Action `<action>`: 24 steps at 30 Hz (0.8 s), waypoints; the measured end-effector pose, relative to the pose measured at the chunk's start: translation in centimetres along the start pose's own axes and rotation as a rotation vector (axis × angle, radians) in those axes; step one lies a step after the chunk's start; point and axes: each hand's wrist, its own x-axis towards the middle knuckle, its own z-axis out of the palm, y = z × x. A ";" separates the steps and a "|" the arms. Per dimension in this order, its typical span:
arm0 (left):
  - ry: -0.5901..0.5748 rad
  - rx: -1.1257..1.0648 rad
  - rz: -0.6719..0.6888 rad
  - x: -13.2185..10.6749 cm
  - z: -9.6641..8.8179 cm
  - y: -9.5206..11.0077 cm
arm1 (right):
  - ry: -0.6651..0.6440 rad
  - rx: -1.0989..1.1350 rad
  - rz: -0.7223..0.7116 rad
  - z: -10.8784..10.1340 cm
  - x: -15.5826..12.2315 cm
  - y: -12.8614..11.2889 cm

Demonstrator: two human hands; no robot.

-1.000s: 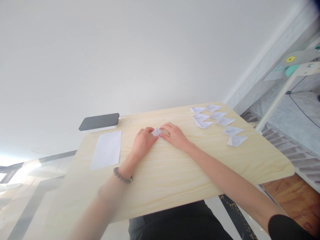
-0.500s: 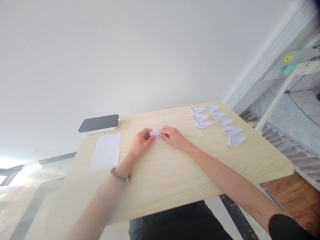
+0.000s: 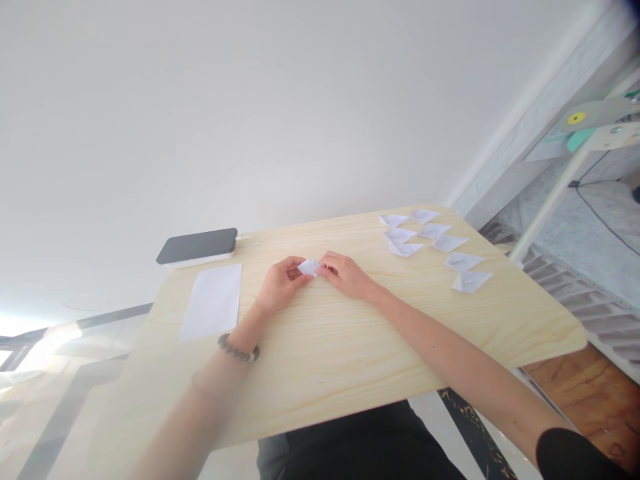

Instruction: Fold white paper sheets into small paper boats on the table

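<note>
My left hand (image 3: 280, 283) and my right hand (image 3: 346, 275) meet near the middle of a light wooden table (image 3: 350, 347). Both pinch a small folded piece of white paper (image 3: 309, 267) between their fingertips, holding it just above the tabletop. A dark bead bracelet (image 3: 237, 350) sits on my left wrist.
Several small folded white paper shapes (image 3: 435, 243) lie in a group at the table's far right. A flat white sheet (image 3: 213, 300) lies at the left, and a dark phone with a cable (image 3: 197, 245) rests at the far left edge. A white wall stands behind.
The hands have lifted the small paper slightly off the table and pinch it between the fingertips; a second ago they were pressing it flat.
</note>
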 end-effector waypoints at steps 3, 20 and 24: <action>-0.007 0.003 -0.004 -0.1 -0.2 0.2 | 0.017 0.007 0.004 0.0 0.0 0.1; 0.056 -0.144 -0.013 -0.1 -0.2 0.2 | 0.110 0.117 0.019 0.1 0.1 0.2; 0.010 -0.174 0.019 0.0 -0.2 -0.1 | 0.099 0.120 -0.010 0.1 -0.1 0.1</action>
